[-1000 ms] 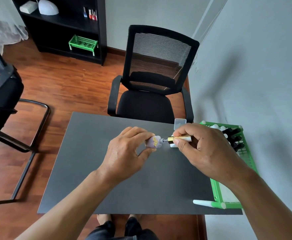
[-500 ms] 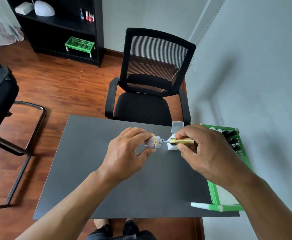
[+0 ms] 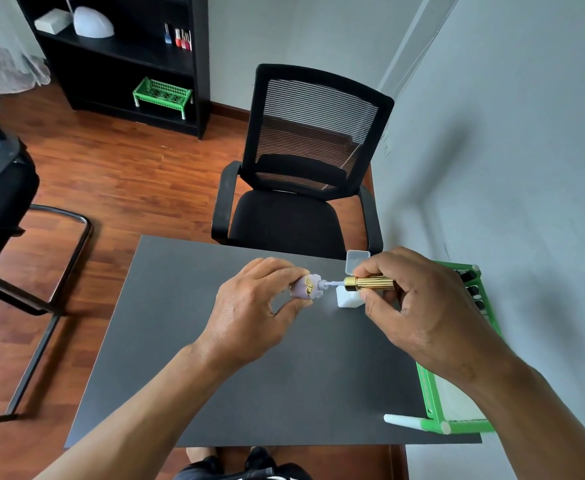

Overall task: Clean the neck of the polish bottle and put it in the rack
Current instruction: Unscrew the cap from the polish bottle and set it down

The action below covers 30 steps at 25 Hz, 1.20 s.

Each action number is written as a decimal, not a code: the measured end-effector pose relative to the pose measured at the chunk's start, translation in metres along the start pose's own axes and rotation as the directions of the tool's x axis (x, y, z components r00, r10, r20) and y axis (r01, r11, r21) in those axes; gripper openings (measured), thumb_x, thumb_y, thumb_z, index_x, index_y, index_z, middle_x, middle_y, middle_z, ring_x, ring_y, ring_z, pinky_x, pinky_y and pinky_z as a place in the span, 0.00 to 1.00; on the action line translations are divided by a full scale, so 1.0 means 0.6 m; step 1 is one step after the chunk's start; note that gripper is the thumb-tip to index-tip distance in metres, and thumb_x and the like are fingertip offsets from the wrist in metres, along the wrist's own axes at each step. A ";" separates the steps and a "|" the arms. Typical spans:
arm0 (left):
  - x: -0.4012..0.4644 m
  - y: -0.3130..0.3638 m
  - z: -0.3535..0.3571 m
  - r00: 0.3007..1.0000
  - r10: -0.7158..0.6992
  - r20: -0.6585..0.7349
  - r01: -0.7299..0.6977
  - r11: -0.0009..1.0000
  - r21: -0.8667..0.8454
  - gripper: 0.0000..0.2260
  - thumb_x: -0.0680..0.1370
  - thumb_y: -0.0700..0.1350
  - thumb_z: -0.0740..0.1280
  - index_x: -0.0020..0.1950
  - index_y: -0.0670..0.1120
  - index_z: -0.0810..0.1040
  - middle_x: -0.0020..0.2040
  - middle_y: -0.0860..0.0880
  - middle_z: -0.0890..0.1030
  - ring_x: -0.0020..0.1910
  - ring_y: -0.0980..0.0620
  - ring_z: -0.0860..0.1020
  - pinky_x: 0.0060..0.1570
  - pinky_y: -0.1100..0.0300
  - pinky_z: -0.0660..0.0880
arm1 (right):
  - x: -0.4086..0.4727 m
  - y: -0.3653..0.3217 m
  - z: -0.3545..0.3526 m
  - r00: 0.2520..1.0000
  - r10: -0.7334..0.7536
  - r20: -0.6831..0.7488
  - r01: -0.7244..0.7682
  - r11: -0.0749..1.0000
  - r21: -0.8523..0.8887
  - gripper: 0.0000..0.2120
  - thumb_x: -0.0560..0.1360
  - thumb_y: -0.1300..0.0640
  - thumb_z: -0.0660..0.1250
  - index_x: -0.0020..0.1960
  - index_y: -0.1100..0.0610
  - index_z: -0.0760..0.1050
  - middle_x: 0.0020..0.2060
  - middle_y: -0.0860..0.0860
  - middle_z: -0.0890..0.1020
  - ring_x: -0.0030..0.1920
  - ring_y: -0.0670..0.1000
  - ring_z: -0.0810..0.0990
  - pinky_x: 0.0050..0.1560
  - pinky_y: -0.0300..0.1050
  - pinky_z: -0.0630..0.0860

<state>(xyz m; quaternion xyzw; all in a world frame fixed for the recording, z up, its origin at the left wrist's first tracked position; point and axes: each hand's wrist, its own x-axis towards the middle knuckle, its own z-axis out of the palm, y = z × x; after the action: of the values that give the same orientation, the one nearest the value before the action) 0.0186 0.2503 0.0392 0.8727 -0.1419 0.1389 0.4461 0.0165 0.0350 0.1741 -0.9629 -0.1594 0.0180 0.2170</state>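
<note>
My left hand point(image 3: 253, 317) grips a small lilac polish bottle point(image 3: 306, 287) held sideways over the dark table point(image 3: 214, 375), its neck pointing right. My right hand point(image 3: 419, 306) pinches the ribbed gold cap point(image 3: 369, 283), which is off the bottle; its thin brush stem point(image 3: 334, 283) still reaches into the neck. A green rack point(image 3: 433, 407) stands at the table's right edge, partly hidden behind my right forearm, with several dark-capped bottles in its far end.
A small white box point(image 3: 348, 301) with its clear lid point(image 3: 356, 260) up sits just behind my hands. A black mesh chair point(image 3: 304, 188) faces the table's far edge. A grey wall runs along the right. A black shelf with another green rack point(image 3: 162, 95) stands at the back left.
The gold cap has been drawn to the right, away from the bottle, so more of the brush stem shows. The camera has tilted slightly.
</note>
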 end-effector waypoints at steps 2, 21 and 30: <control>0.001 0.000 -0.001 1.000 0.002 -0.007 -0.002 1.000 0.001 0.12 0.76 0.45 0.79 0.59 0.47 0.87 0.52 0.54 0.86 0.48 0.52 0.82 0.43 0.50 0.83 | 0.003 -0.003 0.000 1.000 0.006 -0.003 -0.006 1.000 -0.015 0.09 0.74 0.60 0.77 0.53 0.52 0.84 0.43 0.46 0.82 0.38 0.47 0.82 0.39 0.28 0.75; 0.010 -0.008 -0.003 0.999 0.020 -0.032 -0.020 1.000 -0.004 0.14 0.76 0.46 0.79 0.60 0.45 0.87 0.53 0.52 0.86 0.48 0.51 0.83 0.44 0.50 0.84 | 0.021 0.008 0.008 0.997 0.074 -0.004 -0.073 0.994 0.077 0.04 0.78 0.54 0.71 0.46 0.49 0.83 0.35 0.41 0.82 0.35 0.45 0.79 0.33 0.30 0.72; 0.018 -0.006 -0.004 0.999 0.028 -0.033 -0.028 1.000 -0.006 0.14 0.75 0.45 0.80 0.60 0.45 0.87 0.54 0.53 0.86 0.50 0.51 0.83 0.46 0.51 0.84 | 0.030 0.026 0.010 0.985 0.164 0.060 -0.173 0.962 0.210 0.17 0.81 0.47 0.67 0.33 0.43 0.77 0.30 0.54 0.81 0.32 0.58 0.80 0.36 0.55 0.80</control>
<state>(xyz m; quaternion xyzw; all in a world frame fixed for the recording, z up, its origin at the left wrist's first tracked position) 0.0298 0.2531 0.0418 0.8669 -0.1471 0.1589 0.4491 0.0374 0.0298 0.1624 -0.9433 -0.0785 0.0737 0.3140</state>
